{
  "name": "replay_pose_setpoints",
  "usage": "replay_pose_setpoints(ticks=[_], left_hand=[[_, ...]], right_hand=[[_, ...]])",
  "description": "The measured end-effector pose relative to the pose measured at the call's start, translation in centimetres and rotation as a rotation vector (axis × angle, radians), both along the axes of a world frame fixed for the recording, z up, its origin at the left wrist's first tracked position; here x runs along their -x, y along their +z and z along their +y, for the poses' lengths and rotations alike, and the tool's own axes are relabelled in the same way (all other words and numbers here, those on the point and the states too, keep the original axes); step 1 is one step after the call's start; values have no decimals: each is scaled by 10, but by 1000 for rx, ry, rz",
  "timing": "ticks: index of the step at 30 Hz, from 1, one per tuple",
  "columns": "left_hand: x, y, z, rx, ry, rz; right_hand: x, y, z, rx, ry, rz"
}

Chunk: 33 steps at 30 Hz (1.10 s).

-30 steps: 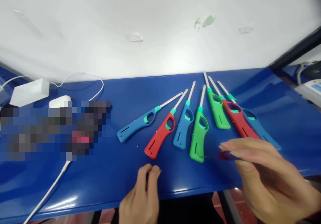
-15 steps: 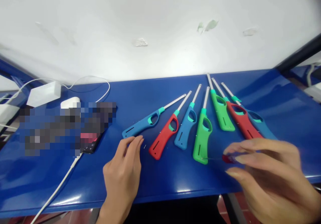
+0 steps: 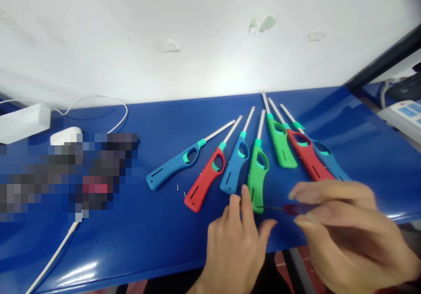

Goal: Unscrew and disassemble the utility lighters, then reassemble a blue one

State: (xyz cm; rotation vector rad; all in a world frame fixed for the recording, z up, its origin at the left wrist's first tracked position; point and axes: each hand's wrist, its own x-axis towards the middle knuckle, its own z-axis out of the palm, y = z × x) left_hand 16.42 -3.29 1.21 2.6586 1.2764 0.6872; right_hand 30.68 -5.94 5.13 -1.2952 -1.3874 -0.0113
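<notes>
Several long-necked lighters lie fanned out on the blue table. My right hand (image 3: 348,228) is closed on a small screwdriver (image 3: 291,209) with a dark red handle. Its thin shaft points left, its tip at the lower end of a green lighter (image 3: 255,184). My left hand (image 3: 237,241) is open, with its fingers apart and fingertips by the lower ends of that green lighter and a blue lighter (image 3: 233,171). Left of these are a red lighter (image 3: 200,188) and another blue lighter (image 3: 169,171). Between those two lie small screws (image 3: 178,187).
At the right lie a green lighter (image 3: 286,155), a red lighter (image 3: 312,158) and a blue lighter (image 3: 332,160), overlapping. White boxes and a cable (image 3: 54,256) are at the left, beside blurred-out dark items. A white wall stands behind the table (image 3: 131,241).
My left hand has moved right, from beside the leftmost blue lighter to the green lighter, and its fingers have spread. The screwdriver stays in my right hand. The view has shifted slightly right.
</notes>
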Motion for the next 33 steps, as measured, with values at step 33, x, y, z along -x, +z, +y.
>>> replay_pose_setpoints(ticks=[33], left_hand=[[-1,-4,0,34,-17,26]], right_hand=[[1,-4,-5,158,169,169]])
